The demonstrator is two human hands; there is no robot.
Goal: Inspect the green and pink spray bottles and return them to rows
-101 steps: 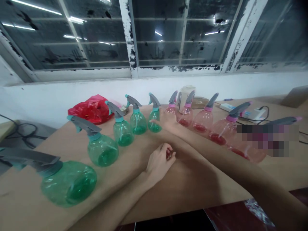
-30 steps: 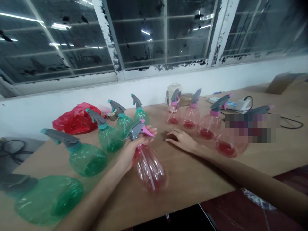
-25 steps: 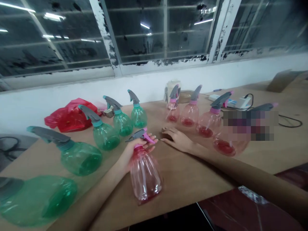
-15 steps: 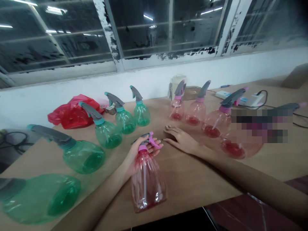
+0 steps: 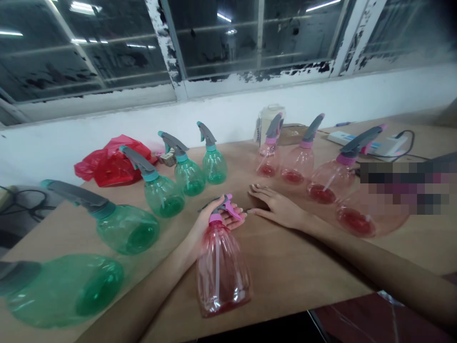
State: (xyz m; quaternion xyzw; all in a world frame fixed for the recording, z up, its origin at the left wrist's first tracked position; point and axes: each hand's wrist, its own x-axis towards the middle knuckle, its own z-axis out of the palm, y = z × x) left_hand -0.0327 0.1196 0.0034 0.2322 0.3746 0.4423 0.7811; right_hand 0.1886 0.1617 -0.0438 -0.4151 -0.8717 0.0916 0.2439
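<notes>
A clear pink spray bottle [image 5: 224,271] with a grey and pink trigger head is near the table's front edge. My left hand [image 5: 214,219] is wrapped round its head, thumb on top and fingers behind the pink trigger. To its right, my right hand [image 5: 276,207] lies palm down on the wooden table [image 5: 285,267], fingers stretched out and holding nothing. Several green spray bottles [image 5: 164,196] stand in a row on the left. Several other pink spray bottles [image 5: 330,180] form a row on the right, the nearest partly covered by a blurred patch.
A crumpled red plastic bag [image 5: 114,162] lies at the back left. Against the white wall stand a cream container [image 5: 269,116] and, farther right, a power strip [image 5: 371,145] with a plugged-in black cable. A blue pen [image 5: 342,124] lies behind it.
The whole view has shifted slightly, so things appear a little farther right. My left hand keeps its hold on the pink spray bottle, and my right hand stays flat on the table.
</notes>
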